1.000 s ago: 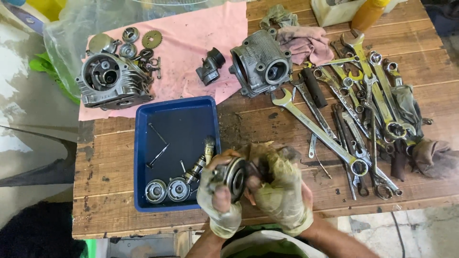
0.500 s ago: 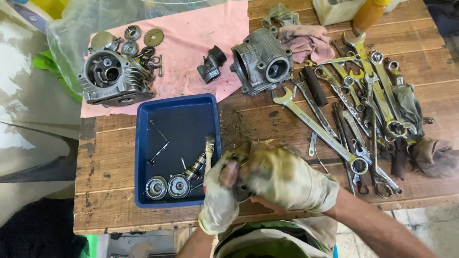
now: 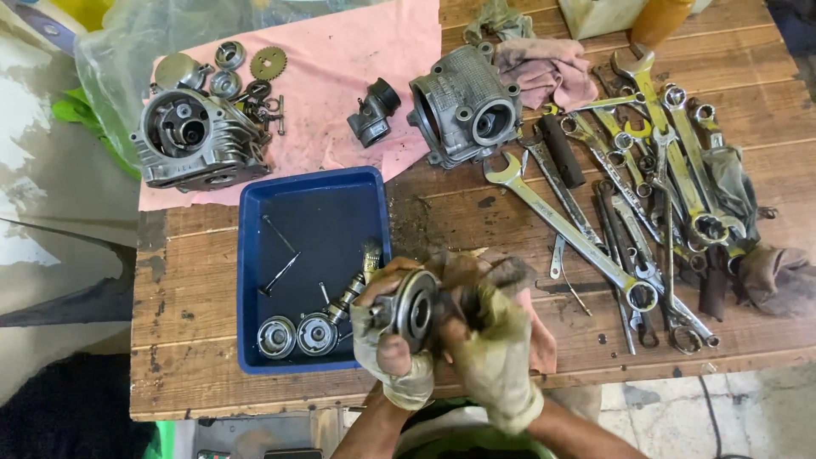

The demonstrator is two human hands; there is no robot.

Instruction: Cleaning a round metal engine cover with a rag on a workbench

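Note:
Both hands wear dirty work gloves and meet over the near edge of the wooden table [image 3: 748,348]. My left hand [image 3: 387,348] grips a round metal engine part [image 3: 416,308] with a disc-shaped face. Pressed against that same part from the right is my right hand [image 3: 489,344], with a pink rag [image 3: 537,333] under it. Just left of the hands stands a blue plastic tray [image 3: 297,191] that holds two round metal caps [image 3: 296,336], thin rods and a small shaft.
On a pink cloth [image 3: 340,68] at the back lie a cylinder head [image 3: 194,140], small gears and a black intake piece [image 3: 372,115]. A cylinder block [image 3: 463,106] sits mid-table. Several wrenches [image 3: 646,178] and rags cover the right side.
The round part has turned in my hands, so its disc face shows again. My right hand has drawn back from covering it.

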